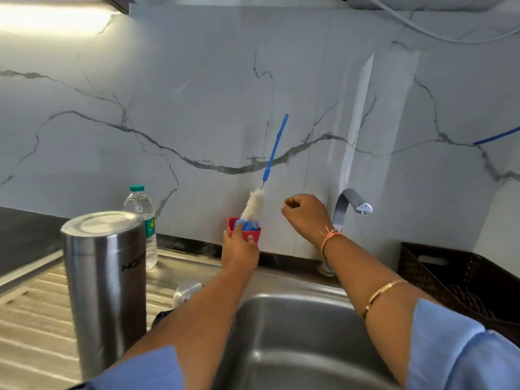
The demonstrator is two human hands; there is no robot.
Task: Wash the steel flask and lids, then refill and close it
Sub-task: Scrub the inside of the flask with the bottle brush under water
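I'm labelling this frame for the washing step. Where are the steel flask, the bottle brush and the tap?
steel flask (104,277): head view, middle of its body.
bottle brush (275,147): head view, on its blue handle.
tap (349,194): head view, top of the curved spout.

Not much to read here, tbh. The steel flask (104,277) has dark lettering near its right edge. It looks like "NOLO", but it wraps round the curve, so the rest is hidden. The water bottle (142,220) behind it has a green label (151,226), print too blurry to read.
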